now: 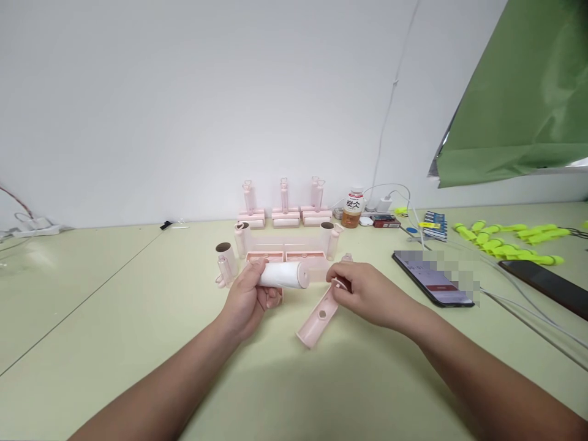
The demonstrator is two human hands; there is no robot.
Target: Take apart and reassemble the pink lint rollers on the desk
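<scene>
My left hand [248,298] is closed around a white lint roller [282,275], which lies sideways with its pale pink end cap facing right. In my right hand [362,291] is one end of a pink trough-shaped cover [312,326] with a round hole in it; its other end slants down toward me. Beyond both hands, two pink open trays [265,256] lie side by side. Cardboard-cored rolls [223,250] stand around them, with small pink handles [223,267] beside them.
Along the wall sit several pink roller sets [286,218] with upright handles. A brown-labelled bottle [353,208] stands to their right. Further right are a phone [434,278], white cables [528,306], a dark device [546,288] and yellow-green plastic pieces [500,248].
</scene>
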